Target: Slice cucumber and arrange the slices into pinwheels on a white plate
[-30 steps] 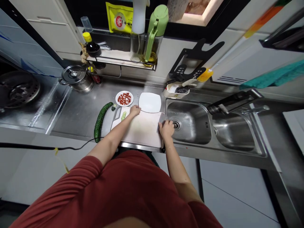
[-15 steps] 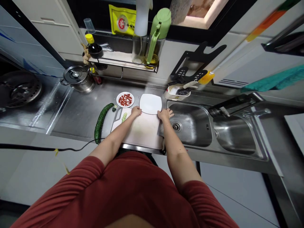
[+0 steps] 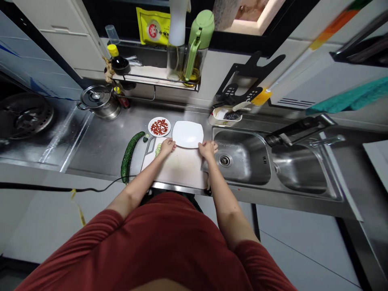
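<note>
White plate [image 3: 188, 134] | left hand [image 3: 168, 146]: pinching corner | right hand [image 3: 208, 149]: thumb at edge, fingers parted

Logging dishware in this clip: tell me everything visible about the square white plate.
The square white plate looks glossy, perhaps ceramic, with rounded corners and a bare face. It is face up, near edge over the cutting board. The right hand touches its near right corner; the left hand is by the near left, contact unclear.

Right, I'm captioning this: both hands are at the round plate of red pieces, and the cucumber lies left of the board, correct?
Not quite: the head view shows the left hand and right hand at the squarish plate; the cucumber does lie left of the board.
</note>
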The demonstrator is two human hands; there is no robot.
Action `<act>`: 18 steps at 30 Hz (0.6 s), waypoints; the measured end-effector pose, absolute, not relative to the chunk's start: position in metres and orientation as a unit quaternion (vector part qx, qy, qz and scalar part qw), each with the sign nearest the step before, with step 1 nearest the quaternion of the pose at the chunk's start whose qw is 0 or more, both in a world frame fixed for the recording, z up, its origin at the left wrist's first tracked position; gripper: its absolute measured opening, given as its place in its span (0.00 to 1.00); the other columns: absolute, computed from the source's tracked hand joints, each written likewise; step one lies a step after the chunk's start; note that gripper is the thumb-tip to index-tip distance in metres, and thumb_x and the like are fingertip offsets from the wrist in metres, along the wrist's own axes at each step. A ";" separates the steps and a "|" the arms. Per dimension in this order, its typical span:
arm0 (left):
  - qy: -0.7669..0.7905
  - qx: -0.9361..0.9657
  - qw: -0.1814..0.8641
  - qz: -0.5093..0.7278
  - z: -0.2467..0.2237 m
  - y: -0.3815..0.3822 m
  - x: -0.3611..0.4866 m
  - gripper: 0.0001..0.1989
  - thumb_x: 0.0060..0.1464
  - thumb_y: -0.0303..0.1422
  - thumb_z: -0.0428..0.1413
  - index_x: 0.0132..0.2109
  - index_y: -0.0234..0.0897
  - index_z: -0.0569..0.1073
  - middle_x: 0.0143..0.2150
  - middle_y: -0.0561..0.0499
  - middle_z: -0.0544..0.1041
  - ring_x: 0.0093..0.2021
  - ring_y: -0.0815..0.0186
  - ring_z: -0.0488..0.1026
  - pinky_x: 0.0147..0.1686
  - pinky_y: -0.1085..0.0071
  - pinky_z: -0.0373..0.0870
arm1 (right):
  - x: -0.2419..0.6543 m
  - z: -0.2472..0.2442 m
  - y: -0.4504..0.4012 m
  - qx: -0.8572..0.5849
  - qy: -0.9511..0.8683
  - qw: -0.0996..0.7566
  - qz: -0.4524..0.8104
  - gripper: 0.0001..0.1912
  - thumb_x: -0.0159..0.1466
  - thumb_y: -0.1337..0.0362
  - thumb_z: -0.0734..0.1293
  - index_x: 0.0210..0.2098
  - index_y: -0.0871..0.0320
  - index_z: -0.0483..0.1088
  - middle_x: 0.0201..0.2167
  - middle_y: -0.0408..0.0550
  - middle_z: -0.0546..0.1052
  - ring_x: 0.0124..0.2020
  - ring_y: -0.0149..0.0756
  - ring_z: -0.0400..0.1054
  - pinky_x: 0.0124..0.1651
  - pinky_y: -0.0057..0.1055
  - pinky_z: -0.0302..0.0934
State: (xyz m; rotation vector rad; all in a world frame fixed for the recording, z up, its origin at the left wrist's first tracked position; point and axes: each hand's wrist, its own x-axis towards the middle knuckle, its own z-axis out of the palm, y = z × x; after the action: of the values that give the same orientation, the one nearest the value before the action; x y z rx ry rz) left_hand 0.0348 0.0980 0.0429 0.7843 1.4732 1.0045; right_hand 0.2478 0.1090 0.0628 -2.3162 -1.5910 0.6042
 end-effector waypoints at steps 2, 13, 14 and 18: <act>0.623 0.328 0.565 0.430 0.046 0.082 0.031 0.05 0.51 0.29 0.54 0.36 0.34 0.65 0.21 0.57 0.70 0.15 0.78 0.61 0.18 0.81 0.56 | 0.247 0.065 0.095 -0.788 -0.553 0.150 0.223 0.12 0.58 0.56 0.62 0.32 0.58 0.69 0.47 0.55 0.66 0.53 0.49 0.50 0.55 0.46 0.45; 0.594 0.373 0.566 0.433 0.071 0.005 0.005 0.13 0.47 0.39 0.57 0.36 0.35 0.65 0.23 0.56 0.71 0.18 0.76 0.64 0.19 0.79 0.60 | 0.244 0.065 0.022 -0.728 -0.589 0.245 0.252 0.10 0.57 0.56 0.62 0.29 0.57 0.65 0.36 0.49 0.70 0.43 0.40 0.59 0.54 0.35 0.48; 0.590 0.375 0.569 0.434 0.071 0.000 0.003 0.13 0.46 0.39 0.57 0.36 0.35 0.65 0.23 0.56 0.71 0.18 0.76 0.64 0.19 0.79 0.60 | 0.243 0.064 0.016 -0.725 -0.590 0.251 0.250 0.10 0.57 0.56 0.62 0.29 0.57 0.64 0.36 0.49 0.70 0.43 0.40 0.59 0.54 0.35 0.48; 0.587 0.367 0.578 0.432 0.066 -0.016 0.000 0.14 0.46 0.40 0.57 0.36 0.36 0.65 0.23 0.56 0.71 0.18 0.75 0.64 0.19 0.78 0.61 | 0.239 0.059 -0.003 -0.727 -0.579 0.266 0.254 0.10 0.57 0.56 0.61 0.29 0.57 0.63 0.36 0.49 0.69 0.41 0.39 0.60 0.52 0.35 0.50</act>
State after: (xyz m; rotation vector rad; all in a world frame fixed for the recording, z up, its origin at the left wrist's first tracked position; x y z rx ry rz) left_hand 0.0002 -0.0158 0.0656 0.8582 1.3740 1.0103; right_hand 0.2390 -0.0032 0.0590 -1.9641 -1.5637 0.6870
